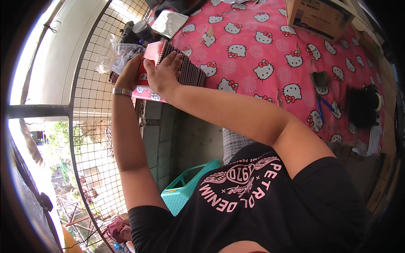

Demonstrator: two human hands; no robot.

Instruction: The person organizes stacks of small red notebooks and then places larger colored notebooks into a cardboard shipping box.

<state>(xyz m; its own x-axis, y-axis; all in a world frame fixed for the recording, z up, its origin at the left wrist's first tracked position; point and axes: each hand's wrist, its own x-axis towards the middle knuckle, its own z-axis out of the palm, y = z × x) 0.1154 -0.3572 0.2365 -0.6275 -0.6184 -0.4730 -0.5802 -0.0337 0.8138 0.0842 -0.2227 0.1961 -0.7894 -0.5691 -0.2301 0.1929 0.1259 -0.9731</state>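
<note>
A thick stack of spiral-bound notebooks (192, 72) with pink-red covers sits at the table's far left corner, a row of dark coil bindings along its right side. My right hand (163, 76) lies across the near left part of the stack, fingers stretched over the coils and thumb apart. Against the stack's left side, my left hand (130, 72) grips the red covers; its fingertips are partly hidden. A metal-banded watch (122, 91) is on my left wrist.
The table (249, 86) has a pink cartoon-cat cover. Beyond the notebooks are a clear plastic bag (120, 55), a dark jar (142, 30) and a silvery packet (169, 23). A carton (318, 19), blue-handled tool (322, 105) and black bristly object (362, 106) lie right. Wire mesh (90, 99) stands left; a teal stool (179, 196) below.
</note>
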